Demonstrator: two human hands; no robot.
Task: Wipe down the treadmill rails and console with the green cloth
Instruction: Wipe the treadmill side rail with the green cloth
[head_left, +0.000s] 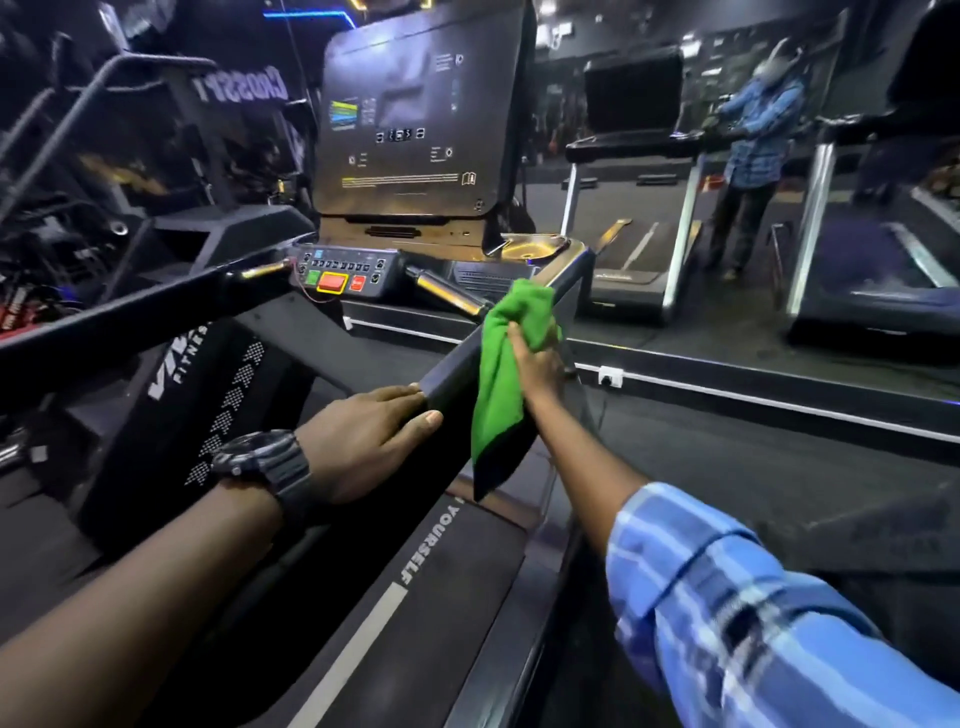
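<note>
The green cloth (500, 374) is draped over the treadmill's right rail (451, 370), a dark bar running from the console down toward me. My right hand (537, 364) grips the cloth against the outer side of that rail, the cloth's lower end hanging loose. My left hand (366, 439), with a black watch on the wrist, holds the near end of the same rail, thumb on top. The console (418, 117) with its dark screen stands ahead, and below it a button panel (340, 273). The left rail (130, 317) crosses the left of the view.
The treadmill belt (415, 597) with white lettering lies below my arms. A cup holder tray (535, 247) sits right of the button panel. To the right a mirror shows other treadmills (631, 218) and a person in a blue shirt (753, 145). Gym equipment fills the far left.
</note>
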